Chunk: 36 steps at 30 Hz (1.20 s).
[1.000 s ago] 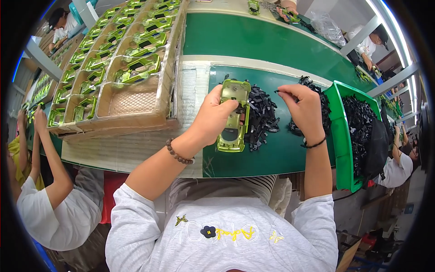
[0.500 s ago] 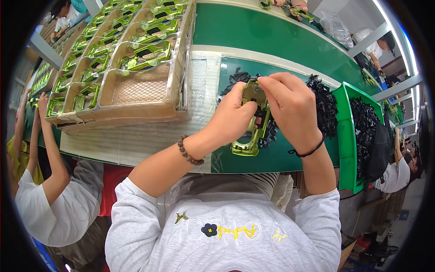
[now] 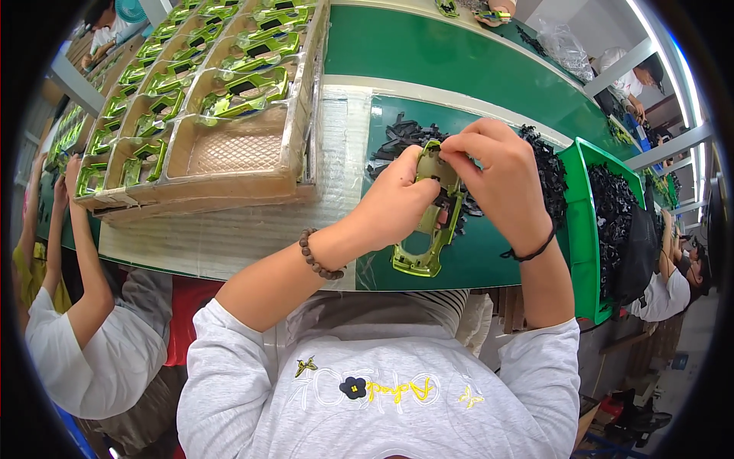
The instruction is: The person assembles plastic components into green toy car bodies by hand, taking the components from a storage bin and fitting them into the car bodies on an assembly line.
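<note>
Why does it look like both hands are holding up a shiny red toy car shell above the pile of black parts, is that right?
Not quite: the toy car shell is shiny green, not red. The head view shows the left hand and right hand holding it above the black parts.

Cardboard tray (image 3: 229, 187) blocks left; green bin (image 3: 585, 229) blocks right; black parts (image 3: 401, 138) crowd mat ahead.

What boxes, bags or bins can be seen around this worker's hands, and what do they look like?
Cardboard tray: left of the hands, brown, divided, holding shiny green shells.
Green bin: right of the hands, plastic, full of black parts.
Clear plastic bag: far right, crumpled.
</note>
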Tool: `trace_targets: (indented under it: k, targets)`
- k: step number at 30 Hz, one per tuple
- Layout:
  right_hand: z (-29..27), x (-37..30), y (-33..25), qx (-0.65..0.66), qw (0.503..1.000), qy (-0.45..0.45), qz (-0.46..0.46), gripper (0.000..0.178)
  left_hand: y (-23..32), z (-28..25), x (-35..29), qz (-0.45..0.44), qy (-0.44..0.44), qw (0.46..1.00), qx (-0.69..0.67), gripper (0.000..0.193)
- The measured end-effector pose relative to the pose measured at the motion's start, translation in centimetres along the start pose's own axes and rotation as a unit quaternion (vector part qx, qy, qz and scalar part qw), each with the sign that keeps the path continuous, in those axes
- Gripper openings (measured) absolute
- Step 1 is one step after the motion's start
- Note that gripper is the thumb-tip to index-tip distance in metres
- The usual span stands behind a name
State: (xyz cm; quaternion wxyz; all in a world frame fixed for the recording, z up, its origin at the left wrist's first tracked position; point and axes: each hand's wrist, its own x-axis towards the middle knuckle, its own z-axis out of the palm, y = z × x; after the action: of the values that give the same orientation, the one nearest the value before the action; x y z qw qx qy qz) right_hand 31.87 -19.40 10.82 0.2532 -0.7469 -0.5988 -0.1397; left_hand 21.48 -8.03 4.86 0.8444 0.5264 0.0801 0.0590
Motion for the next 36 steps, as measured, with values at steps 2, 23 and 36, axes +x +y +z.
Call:
trace_targets:
  k: [2, 23, 36]
  targets:
    - [-0.8, 0.5, 0.4, 0.078, 0.995, -0.029, 0.057, 0.019, 0.2, -0.1, 0.0, -0.025, -0.01, 1.0, -0.004, 0.029]
    - [16.8, 13.6, 20.3, 0.755, 0.421, 0.108, 0.491, 0.026, 11.8, -12.3, -6.7, 0.171, 0.211, 0.518, 0.811, 0.019]
    - [6.0, 8.0, 18.4, 0.169, 0.956, -0.031, 0.239, 0.036, 12.1, -14.6, -4.2, 0.338, 0.304, 0.678, 0.578, 0.017]
